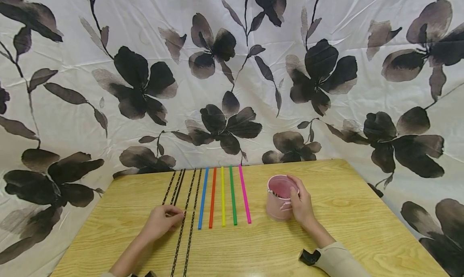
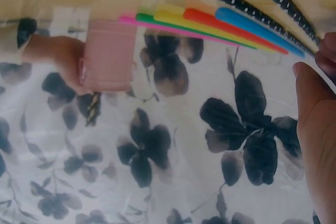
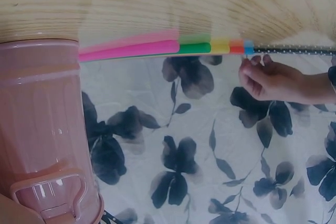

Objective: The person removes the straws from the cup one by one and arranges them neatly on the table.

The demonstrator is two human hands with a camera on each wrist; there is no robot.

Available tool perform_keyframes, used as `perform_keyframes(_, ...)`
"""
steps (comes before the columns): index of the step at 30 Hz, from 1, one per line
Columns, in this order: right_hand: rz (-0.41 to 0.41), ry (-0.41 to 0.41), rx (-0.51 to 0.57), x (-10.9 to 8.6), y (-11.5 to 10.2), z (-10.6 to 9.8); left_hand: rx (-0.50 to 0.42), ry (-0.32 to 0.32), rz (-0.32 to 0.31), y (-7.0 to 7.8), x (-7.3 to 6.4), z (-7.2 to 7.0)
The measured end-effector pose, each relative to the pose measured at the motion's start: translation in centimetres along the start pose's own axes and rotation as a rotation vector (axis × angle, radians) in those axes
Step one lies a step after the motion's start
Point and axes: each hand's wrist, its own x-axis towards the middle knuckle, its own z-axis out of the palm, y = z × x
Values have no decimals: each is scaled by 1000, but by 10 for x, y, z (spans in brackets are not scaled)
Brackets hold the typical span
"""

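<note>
My left hand (image 1: 163, 222) is low over the table, thumb and forefinger pinched at the upper end of a black dotted straw (image 1: 177, 247). Another black dotted straw (image 1: 189, 240) lies just right of it. Several more dark straws (image 1: 173, 186) lie farther back, partly hidden behind this hand. My right hand (image 1: 302, 200) grips a pink cup (image 1: 279, 209) by its right side, with fingers over the rim. The cup stands upright with its mouth tilted toward me, and a dark patterned piece (image 2: 93, 109) shows at its rim. Its small handle (image 3: 50, 182) shows in the right wrist view.
Between the hands lie a blue straw (image 1: 204, 198), a red straw (image 1: 212, 198), a yellow straw (image 1: 223, 196), a green straw (image 1: 233, 196) and a pink straw (image 1: 245, 194), side by side on the wooden table (image 1: 362, 212). A flowered cloth (image 1: 253, 87) hangs behind the table's back edge.
</note>
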Motion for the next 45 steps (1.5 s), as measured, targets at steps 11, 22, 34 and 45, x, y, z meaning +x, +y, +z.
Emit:
perform_keyframes(11,-32,47,-76,2,29,-2,0,-53,166,46,10,17)
perform_keyframes(22,-36,55,-86,2,28,-1,-60,-114,305,112,29,53)
perform_keyframes(34,-68,72,-115,3,-3,3,-118,-192,357,151,44,105)
perform_keyframes(45,-42,49,-86,3,21,-1,-202,-210,515,191,27,138)
